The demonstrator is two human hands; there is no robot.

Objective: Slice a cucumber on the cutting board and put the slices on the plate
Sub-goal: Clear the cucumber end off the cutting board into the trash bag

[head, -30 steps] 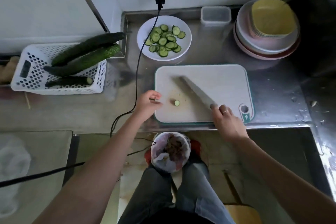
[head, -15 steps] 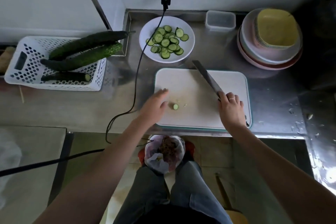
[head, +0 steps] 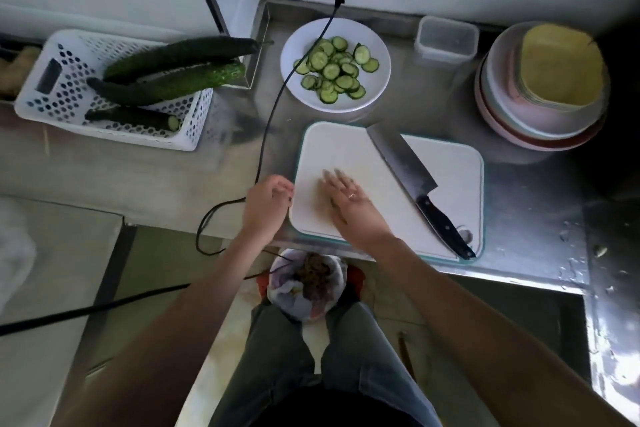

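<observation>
The white cutting board [head: 446, 184] lies on the steel counter with the knife [head: 412, 180] resting on it, blade toward the plate, handle at the board's near right corner. My right hand [head: 349, 204] lies flat and open on the board's left part, fingers spread. The small cucumber end is hidden under it. My left hand [head: 266, 208] is cupped at the board's left edge, fingers curled, nothing visible in it. The white plate [head: 377, 45] behind the board holds several cucumber slices [head: 332, 69].
A white basket [head: 69, 87] at the left holds three cucumbers [head: 180, 80]. A black cable [head: 273, 121] runs from the wall socket past the plate. Stacked bowls [head: 540, 83] and a clear tub [head: 446, 38] stand at the back right. A bin [head: 308, 284] sits below the counter edge.
My right hand put the knife down on the board and moved left onto the cucumber end. My left hand drew back to the board's left edge and cupped.
</observation>
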